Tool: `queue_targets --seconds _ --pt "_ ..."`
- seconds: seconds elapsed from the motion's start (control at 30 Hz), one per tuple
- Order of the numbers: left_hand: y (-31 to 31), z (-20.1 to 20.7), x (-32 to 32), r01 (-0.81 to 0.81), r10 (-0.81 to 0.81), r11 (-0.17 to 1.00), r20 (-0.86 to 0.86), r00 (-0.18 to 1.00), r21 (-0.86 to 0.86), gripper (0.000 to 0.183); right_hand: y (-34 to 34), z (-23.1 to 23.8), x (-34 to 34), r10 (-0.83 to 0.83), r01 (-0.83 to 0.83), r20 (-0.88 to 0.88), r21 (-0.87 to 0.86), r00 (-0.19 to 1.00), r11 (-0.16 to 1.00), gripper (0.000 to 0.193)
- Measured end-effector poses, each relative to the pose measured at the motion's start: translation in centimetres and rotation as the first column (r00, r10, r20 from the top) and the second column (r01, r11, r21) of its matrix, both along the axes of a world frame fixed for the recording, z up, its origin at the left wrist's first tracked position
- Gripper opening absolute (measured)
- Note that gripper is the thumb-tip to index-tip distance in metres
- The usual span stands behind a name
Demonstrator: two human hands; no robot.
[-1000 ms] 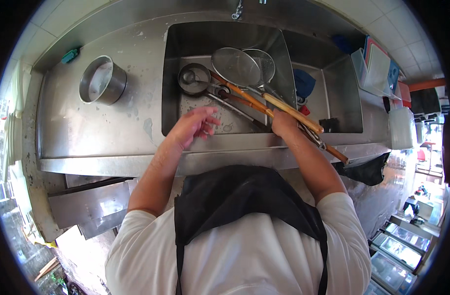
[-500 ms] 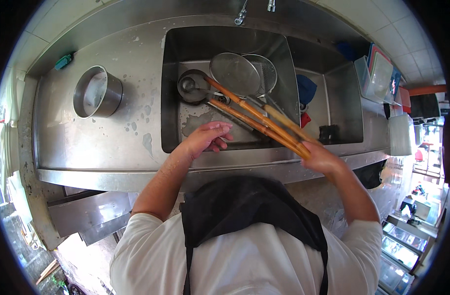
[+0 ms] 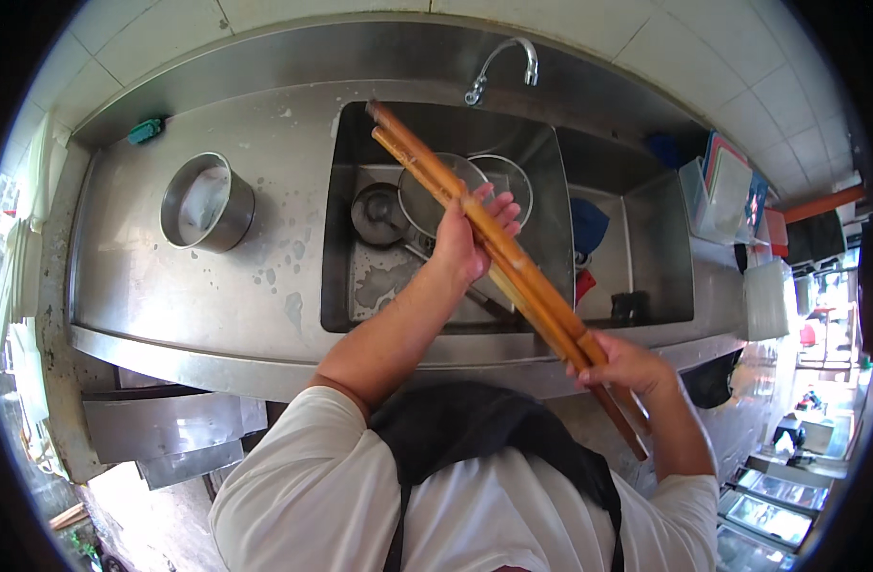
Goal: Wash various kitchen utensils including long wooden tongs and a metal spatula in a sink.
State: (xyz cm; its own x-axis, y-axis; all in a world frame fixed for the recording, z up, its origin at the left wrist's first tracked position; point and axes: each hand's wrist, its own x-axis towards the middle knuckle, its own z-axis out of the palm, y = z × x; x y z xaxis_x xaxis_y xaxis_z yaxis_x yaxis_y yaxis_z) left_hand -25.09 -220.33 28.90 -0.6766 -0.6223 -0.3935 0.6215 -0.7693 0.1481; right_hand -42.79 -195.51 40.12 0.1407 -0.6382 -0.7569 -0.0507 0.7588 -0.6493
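fingers of the right hand [image 3: 629,364] wrapped around two wooden poles [image 3: 527,274] near their lower ends, the long axis slanting up-left over the sink basin [image 3: 456,131], across the open-fingered left hand [image 3: 466,246].

Moderate light, blown-out glare at three and eight o'clock, soft sheen on grey stainless-steel counter [image 3: 122,257], shadowed rectangular dark-grey steel sink [image 3: 498,133], edges bowed by fisheye, black corners

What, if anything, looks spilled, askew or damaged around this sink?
Small puddles lie on the steel counter between the metal pot and the left basin; they look odd because that liquid sits outside the basin, probably splashed. I see no clear damage.
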Motion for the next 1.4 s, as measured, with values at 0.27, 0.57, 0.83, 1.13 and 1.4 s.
queue_targets --seconds 0.27,0.57,0.83,1.13,1.4 --pt "-1.6 -1.1 -2.0 0.023 -0.018 0.994 -0.045 0.999 0.106 0.08 -0.2 -0.3 -1.4 0.001 -0.018 0.158 0.111 0.987 0.994 0.053" --pt "-5.2 -4.7 -5.2 0.187 -0.107 0.965 0.377 0.92 -0.184 0.06 -2.1 -3.1 -3.2 -0.074 -0.121 -0.74 -0.207 0.668 0.971 0.044" --pt "-20.3 -1.2 -7.8 0.935 0.939 -0.335 0.117 0.322 0.117 0.062 2.4 -3.8 -10.8 -0.305 -0.136 -0.935 -0.331 0.181 0.934 0.038" --pt "-19.8 -4.0 -8.2 0.478 0.52 0.641 0.798 0.306 -0.6 0.066 1.3 -5.9 -11.9 -0.325 -0.18 -0.919 -0.366 0.222 0.913 0.038" --pt "-11.0 0.8 -15.4 -0.028 0.013 0.983 -0.082 0.997 -0.18 0.022 -0.8 -7.0 -13.7 -0.2 -0.17 -0.928 -0.262 0.315 0.95 0.025"
